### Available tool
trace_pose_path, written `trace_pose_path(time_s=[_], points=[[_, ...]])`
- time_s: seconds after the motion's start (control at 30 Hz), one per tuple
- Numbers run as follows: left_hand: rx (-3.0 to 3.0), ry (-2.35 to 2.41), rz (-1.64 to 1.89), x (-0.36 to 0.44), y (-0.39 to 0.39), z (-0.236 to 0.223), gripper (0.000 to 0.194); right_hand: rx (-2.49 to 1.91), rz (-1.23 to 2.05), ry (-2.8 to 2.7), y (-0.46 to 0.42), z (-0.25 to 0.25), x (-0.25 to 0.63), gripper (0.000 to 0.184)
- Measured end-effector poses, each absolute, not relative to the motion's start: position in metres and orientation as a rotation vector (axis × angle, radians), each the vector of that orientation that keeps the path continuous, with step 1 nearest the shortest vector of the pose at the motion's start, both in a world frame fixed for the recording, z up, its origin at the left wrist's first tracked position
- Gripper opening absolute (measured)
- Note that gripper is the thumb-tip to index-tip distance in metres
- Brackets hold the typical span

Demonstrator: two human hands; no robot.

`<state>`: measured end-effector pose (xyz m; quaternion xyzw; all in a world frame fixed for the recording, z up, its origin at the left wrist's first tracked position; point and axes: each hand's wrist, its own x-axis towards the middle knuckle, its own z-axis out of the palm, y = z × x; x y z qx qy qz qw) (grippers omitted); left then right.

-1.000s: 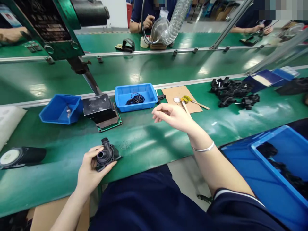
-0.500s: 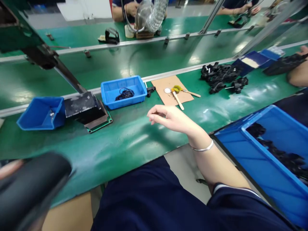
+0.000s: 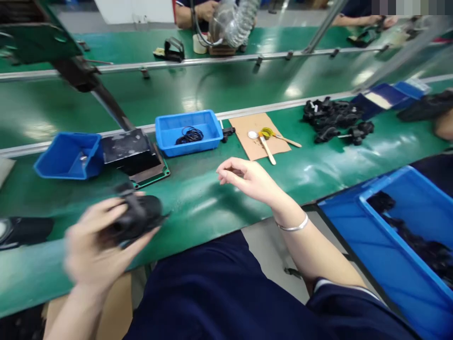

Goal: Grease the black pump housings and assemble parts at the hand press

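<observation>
My left hand, smeared by motion, is closed around a black plastic housing with a rounded end. It holds the housing above the front of the green bench, at the left. My right hand, a silver bangle on its wrist, hovers over the middle of the bench. Its fingers are loosely bent and a little apart, with nothing in them. Beyond it, two wooden-handled brushes and a yellow-rimmed dish rest on a cardboard sheet. Black rubber rings lie in a blue tray.
A press stand stands beside a blue bin. Another black housing lies at the left edge. Black parts are piled at the right rear. A large blue crate stands at the right. Other people work across the bench.
My left hand has come in from the lower left, bringing the black housing to the right over the bench. My right hand keeps nearly the same pose. The view has shifted slightly left.
</observation>
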<state>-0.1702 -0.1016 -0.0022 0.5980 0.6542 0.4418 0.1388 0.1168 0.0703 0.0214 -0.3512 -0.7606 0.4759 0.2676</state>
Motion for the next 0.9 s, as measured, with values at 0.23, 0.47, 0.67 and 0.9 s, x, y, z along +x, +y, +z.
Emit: trace_pose_path(time_s=[0.23,0.47,0.67,0.9], points=[[1.597,1.515,1.332,-0.144,-0.082,-0.058,0.051,-0.594,1.27,-2.181,0.028,-0.006,0.049,0.061],[1.622,1.465,1.434,-0.143,-0.085,-0.059,0.048,-0.576,1.24,-2.214,0.01,-0.022,0.014,0.053],[1.636,1.536,1.477,-0.14,-0.084,-0.054,0.044,-0.578,1.291,-2.198,0.01,-0.033,0.017,0.057],[1.798,1.784,1.42,-0.131,-0.092,-0.059,0.045,-0.598,1.084,-2.244,0.0,-0.017,0.018,0.07]])
